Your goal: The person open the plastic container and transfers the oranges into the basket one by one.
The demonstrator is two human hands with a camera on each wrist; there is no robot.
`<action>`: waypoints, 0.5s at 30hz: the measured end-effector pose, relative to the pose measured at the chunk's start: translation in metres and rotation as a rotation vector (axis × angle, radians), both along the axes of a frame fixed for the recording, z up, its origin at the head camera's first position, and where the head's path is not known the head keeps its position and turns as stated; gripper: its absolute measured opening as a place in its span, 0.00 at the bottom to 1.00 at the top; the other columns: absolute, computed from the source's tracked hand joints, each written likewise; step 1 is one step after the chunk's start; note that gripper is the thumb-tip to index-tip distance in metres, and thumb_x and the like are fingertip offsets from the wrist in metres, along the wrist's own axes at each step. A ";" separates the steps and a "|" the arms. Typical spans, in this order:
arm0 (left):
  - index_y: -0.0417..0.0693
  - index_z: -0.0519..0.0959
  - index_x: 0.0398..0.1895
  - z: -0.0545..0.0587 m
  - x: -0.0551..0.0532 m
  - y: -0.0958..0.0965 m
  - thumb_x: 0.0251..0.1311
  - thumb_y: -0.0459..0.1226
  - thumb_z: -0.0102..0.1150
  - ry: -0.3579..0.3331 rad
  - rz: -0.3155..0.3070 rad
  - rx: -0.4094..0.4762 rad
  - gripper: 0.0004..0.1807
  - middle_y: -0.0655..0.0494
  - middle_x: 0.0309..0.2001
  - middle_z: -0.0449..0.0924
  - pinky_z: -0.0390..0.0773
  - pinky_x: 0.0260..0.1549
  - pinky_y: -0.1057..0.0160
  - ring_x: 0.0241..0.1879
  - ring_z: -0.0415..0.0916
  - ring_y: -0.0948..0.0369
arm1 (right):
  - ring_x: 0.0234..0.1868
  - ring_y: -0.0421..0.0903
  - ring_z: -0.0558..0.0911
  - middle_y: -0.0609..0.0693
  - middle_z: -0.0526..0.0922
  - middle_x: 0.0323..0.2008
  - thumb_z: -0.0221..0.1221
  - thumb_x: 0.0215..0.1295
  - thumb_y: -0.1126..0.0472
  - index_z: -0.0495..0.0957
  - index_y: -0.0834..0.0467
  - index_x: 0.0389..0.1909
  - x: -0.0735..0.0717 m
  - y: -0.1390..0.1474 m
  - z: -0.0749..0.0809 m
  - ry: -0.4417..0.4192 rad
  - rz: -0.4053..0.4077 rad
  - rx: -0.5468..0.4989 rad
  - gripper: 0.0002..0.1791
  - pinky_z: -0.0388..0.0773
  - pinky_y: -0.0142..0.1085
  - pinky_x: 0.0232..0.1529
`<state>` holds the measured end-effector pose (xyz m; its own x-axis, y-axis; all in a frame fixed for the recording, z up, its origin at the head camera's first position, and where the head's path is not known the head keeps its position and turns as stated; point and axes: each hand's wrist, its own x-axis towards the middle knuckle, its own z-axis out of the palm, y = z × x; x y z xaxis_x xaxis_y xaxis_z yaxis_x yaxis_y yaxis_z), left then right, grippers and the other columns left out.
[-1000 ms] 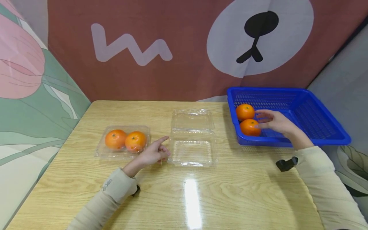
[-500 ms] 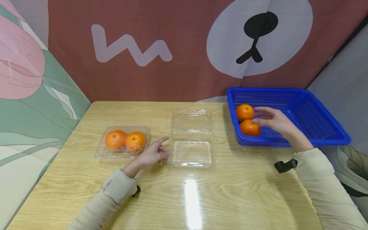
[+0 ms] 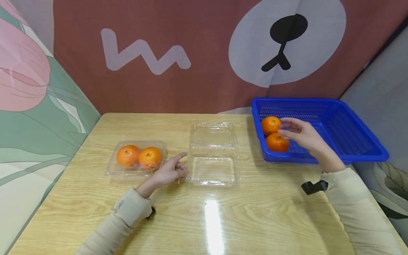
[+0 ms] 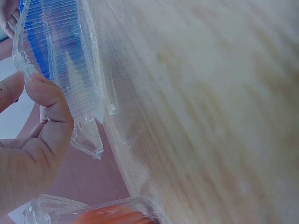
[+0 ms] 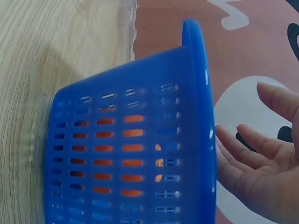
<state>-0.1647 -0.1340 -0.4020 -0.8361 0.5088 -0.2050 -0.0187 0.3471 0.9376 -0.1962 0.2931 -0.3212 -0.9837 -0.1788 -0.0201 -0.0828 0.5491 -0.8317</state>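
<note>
My left hand (image 3: 169, 171) is at the near left corner of a clear plastic clamshell box (image 3: 213, 169) that lies with its lid folded back. In the left wrist view a thumb and finger pinch the box's rim (image 4: 21, 56). Inside the blue plastic basket (image 3: 325, 158), two oranges, a rear orange (image 3: 271, 125) and a front orange (image 3: 276, 143), sit against the left wall. Right beside them my right hand (image 3: 304, 134) hovers, fingers spread and holding nothing. The right wrist view shows its loosely bent fingers above the basket's rim (image 5: 198, 93), with orange skin showing through the slots.
A second clear box (image 3: 111, 166) with two more oranges (image 3: 128, 156) stands to the left, close to my left wrist. A wooden table (image 3: 255, 212) carries everything. Behind it rises a brown printed cloth backdrop (image 3: 159, 92).
My right hand has shifted slightly left and back, its fingertips moving off the front orange's top toward the gap between the two. My left hand and both boxes have stayed in place.
</note>
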 end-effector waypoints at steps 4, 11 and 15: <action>0.33 0.42 0.70 -0.001 0.000 0.000 0.61 0.26 0.50 0.000 -0.003 0.005 0.38 0.44 0.32 0.74 0.69 0.21 0.64 0.24 0.67 0.60 | 0.39 0.31 0.77 0.66 0.67 0.56 0.54 0.65 0.53 0.57 0.65 0.66 0.004 -0.004 0.002 0.012 -0.003 -0.017 0.33 0.76 0.28 0.41; 0.32 0.42 0.69 -0.002 0.000 0.000 0.61 0.26 0.50 0.003 0.000 0.008 0.38 0.46 0.30 0.74 0.69 0.20 0.65 0.24 0.66 0.60 | 0.42 0.31 0.78 0.45 0.74 0.48 0.53 0.66 0.54 0.58 0.64 0.65 0.012 -0.015 0.008 0.026 0.037 -0.078 0.31 0.77 0.29 0.40; 0.32 0.42 0.69 -0.002 0.000 0.001 0.61 0.26 0.50 0.005 0.003 0.011 0.38 0.50 0.28 0.73 0.68 0.20 0.65 0.23 0.66 0.60 | 0.42 0.33 0.78 0.50 0.73 0.48 0.51 0.68 0.55 0.59 0.64 0.65 0.014 -0.023 0.010 0.053 0.066 -0.088 0.29 0.78 0.30 0.39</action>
<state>-0.1650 -0.1333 -0.4042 -0.8389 0.5081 -0.1950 -0.0148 0.3369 0.9414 -0.1823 0.2704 -0.3112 -0.9691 -0.2416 0.0504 -0.1615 0.4660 -0.8699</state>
